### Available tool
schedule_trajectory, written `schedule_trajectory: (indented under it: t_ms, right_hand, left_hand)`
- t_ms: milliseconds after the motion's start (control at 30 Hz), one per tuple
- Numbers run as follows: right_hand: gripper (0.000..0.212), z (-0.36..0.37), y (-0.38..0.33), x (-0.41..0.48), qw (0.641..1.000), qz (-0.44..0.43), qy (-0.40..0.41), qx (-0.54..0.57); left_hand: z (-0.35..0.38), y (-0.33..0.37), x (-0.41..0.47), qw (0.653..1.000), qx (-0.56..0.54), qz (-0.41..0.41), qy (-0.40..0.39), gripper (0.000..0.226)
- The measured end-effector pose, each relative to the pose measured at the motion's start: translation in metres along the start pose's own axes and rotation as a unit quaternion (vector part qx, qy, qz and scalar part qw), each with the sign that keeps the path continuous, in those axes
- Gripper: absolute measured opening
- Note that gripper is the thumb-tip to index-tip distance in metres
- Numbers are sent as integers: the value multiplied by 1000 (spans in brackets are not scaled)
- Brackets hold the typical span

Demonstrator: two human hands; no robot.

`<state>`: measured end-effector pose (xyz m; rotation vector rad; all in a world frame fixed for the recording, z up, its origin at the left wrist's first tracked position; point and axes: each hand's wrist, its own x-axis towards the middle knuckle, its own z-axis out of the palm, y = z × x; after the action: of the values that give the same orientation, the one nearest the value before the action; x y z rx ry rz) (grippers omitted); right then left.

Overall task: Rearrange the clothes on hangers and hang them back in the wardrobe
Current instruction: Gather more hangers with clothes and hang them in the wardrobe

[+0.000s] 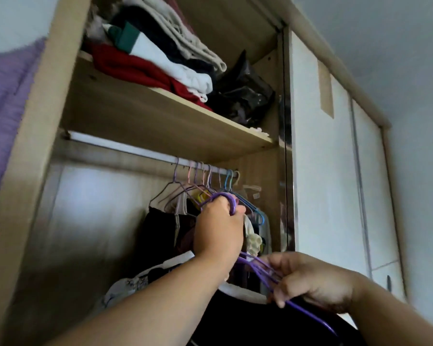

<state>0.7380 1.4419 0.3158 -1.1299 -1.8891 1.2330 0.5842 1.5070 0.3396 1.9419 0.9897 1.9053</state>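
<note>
View upward into an open wardrobe (pixel 30 146). A bundle of purple hangers (pixel 256 268) is held between both hands, below and in front of the rail (pixel 125 147) and not yet hooked on it. The hooks at its top are gripped by the curled fingers of the left hand (pixel 219 228), which is raised just beneath the rail. The sloping wire arms are pinched by the fingers of the right hand (pixel 313 280), lower and to the right. A dark garment (pixel 248 320) with a white neckline is seen hanging under the bundle at the bottom edge. Other coloured hangers (pixel 205 181) with clothes are crowded at the right end of the rail. Folded clothes (pixel 160 58) and a black bag (pixel 245 96) are stacked on the shelf (pixel 173 121) above. A white sliding door (pixel 323 171) is seen at the right.
</note>
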Motion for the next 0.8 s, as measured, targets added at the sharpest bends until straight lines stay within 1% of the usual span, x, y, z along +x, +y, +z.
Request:
schedule_trajectory:
  t_ms: [67, 100, 167, 233, 300, 367, 433, 467, 567, 667, 800]
  right_hand:
    - [61, -15, -4, 22, 999, -16, -23, -33]
    - [61, -20, -9, 31, 998, -24, -29, -53]
    - [48, -25, -21, 48, 997, -43, -27, -60]
    - [41, -31, -33, 62, 996, -59, -35, -63]
    - [37, -37, -45, 77, 994, -65, -45, -77]
    - [33, -39, -55, 90, 990, -71, -21, -117]
    - [21, -37, -59, 106, 981, -89, 34, -171]
    - [16, -36, -61, 113, 979, -93, 51, -176]
    - [16, -35, -67, 139, 979, -100, 69, -166]
    - [15, -34, -80, 165, 977, -119, 104, -145]
    - [9, -34, -107, 208, 967, -176, 147, -114]
  left_hand:
    - [-1, -3, 18, 1000, -10, -8, 10, 19]
    - [-2, -6, 29, 999, -25, -16, 15, 19]
    - [-10, -7, 47, 998, -53, -19, 8, 4]
    - [-18, -5, 64, 998, -62, -15, -4, 15]
    - [-27, -2, 78, 998, -59, -2, -21, 19]
    - [-34, -6, 92, 998, -44, 2, -46, 18]
    - [-39, -14, 107, 997, -24, -2, -71, 19]
    - [-42, -19, 115, 996, -25, -8, -84, 21]
    - [-48, -32, 140, 994, -10, -14, -107, 25]
    - [-55, -42, 171, 995, 11, -3, -99, 30]
    - [-70, -49, 224, 993, 88, 57, -47, 33]
